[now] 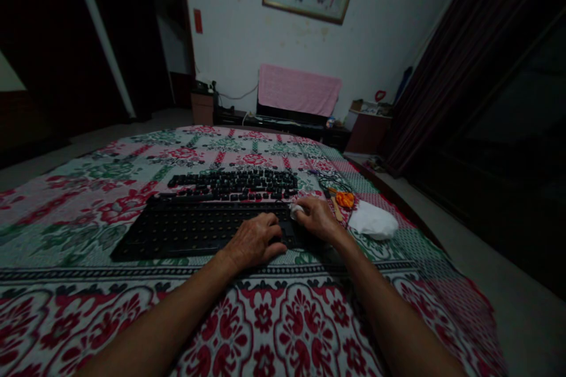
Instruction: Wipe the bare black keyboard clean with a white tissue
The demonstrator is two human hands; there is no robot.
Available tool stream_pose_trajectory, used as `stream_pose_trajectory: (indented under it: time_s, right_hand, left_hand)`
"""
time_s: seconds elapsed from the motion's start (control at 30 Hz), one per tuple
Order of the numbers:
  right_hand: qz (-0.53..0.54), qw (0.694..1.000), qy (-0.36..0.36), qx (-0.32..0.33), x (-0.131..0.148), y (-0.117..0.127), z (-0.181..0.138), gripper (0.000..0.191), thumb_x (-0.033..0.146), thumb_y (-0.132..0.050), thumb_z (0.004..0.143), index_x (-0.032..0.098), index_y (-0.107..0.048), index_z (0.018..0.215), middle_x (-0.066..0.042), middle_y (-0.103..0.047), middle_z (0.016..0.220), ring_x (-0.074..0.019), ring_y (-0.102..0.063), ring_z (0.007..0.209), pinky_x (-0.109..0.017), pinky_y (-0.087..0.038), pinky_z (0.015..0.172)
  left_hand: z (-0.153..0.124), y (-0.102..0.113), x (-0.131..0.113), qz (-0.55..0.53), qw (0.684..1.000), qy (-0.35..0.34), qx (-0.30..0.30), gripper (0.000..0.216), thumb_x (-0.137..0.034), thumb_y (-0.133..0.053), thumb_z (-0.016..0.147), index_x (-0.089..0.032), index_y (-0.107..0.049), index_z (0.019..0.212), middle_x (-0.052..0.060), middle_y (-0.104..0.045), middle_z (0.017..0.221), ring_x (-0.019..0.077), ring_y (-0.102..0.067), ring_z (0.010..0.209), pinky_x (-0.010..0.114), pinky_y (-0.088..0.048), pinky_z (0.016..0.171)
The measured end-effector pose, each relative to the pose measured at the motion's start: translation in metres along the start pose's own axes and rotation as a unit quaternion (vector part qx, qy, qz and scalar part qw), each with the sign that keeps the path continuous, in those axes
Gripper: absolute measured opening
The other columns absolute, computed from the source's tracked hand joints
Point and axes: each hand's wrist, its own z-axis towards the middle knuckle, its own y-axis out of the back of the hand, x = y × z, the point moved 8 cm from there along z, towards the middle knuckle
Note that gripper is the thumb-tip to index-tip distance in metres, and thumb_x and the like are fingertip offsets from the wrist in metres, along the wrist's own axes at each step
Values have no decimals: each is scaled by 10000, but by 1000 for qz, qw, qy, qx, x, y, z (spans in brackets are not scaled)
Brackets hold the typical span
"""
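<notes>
A black keyboard (186, 227) with its keycaps off lies on the patterned cloth, showing rows of small bare key posts. My left hand (254, 240) bears on its right part, fingers curled over the top and thumb near the front edge, holding it. In my right hand (316, 217), a crumpled white tissue (296, 210) is pinched against the keyboard's upper right end. Just behind the keyboard, several loose black keycaps (239, 184) are laid out in rows. Parts of the keyboard's right end are hidden by my hands.
To the right lie a white cloth or tissue pile (374, 220), an orange bundle (345, 199), a flat wooden-looking stick (336, 210) and a dark cable (329, 179). The floral cloth (260, 324) covers the surface. Beyond stands a low cabinet with a pink towel (298, 89) over a screen.
</notes>
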Motion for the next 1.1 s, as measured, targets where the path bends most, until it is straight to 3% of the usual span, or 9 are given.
stream_pose_trajectory:
  time_s: [0.07,0.23,0.37,0.6,0.67,0.73,0.8,0.93,1.1]
  right_hand:
    - [-31,999,2,-22,-1,-3,2,214,216,-475,800,158,-662,887,-54,-627,818,-149,-530,756,-236,-371,685]
    - [-82,996,10,27,6,-13,-1,177,163,-484,751,151,-660,758,-55,-595,745,-147,-510,707,-233,-350,646]
    - [-55,996,7,66,9,-10,-5,194,133,-510,667,155,-682,755,-43,-632,727,-137,-525,666,-218,-346,592]
    - [41,987,-40,151,-7,-9,-8,174,185,-538,664,146,-691,738,1,-642,638,-111,-529,571,-188,-329,494]
    - [58,991,-63,98,-20,-2,-5,189,239,-535,703,154,-687,778,3,-642,653,-117,-537,582,-192,-342,502]
    - [52,996,-73,-4,-30,9,-2,222,277,-525,739,162,-678,853,-13,-661,756,-132,-552,645,-209,-381,557]
    - [51,996,-54,-56,-30,10,0,239,265,-520,758,168,-662,923,-32,-664,855,-143,-565,728,-230,-413,646]
    - [-21,999,4,-40,-9,-5,0,239,180,-495,762,144,-654,937,-76,-634,889,-166,-549,832,-266,-401,769]
    - [-69,997,-11,10,-5,-8,-5,232,143,-507,691,142,-676,850,-74,-628,822,-165,-546,763,-248,-392,691]
  left_hand:
    - [0,-1,0,0,1000,-2,1,277,-443,-484,832,-197,-613,827,36,-533,912,162,-506,864,278,-434,739]
    - [-1,-1,0,-2,1000,-4,-3,265,-433,-493,827,-200,-618,841,37,-535,917,161,-510,866,275,-436,736]
    - [-1,-1,0,-6,1000,-5,-2,256,-430,-503,821,-202,-616,848,37,-535,913,162,-511,855,277,-436,717]
    - [-2,-2,-1,-5,1000,-7,-4,269,-441,-500,820,-199,-616,837,37,-532,900,162,-508,841,277,-430,709]
    - [-1,-2,-1,-4,1000,-5,-4,269,-438,-495,823,-197,-615,833,36,-532,898,161,-508,843,276,-430,715]
    - [-1,-1,-1,-3,1000,-4,-3,267,-433,-491,827,-196,-614,832,36,-532,896,162,-507,845,274,-430,717]
    - [0,0,-2,-2,1000,-5,-5,264,-428,-490,828,-195,-613,831,35,-532,887,162,-504,840,274,-429,713]
    - [0,1,-3,1,1000,-11,-10,259,-426,-501,822,-193,-614,828,41,-531,901,165,-500,849,277,-429,716]
    - [0,0,-2,-8,1000,-12,-7,255,-427,-504,822,-196,-613,838,41,-532,917,165,-500,856,276,-429,716]
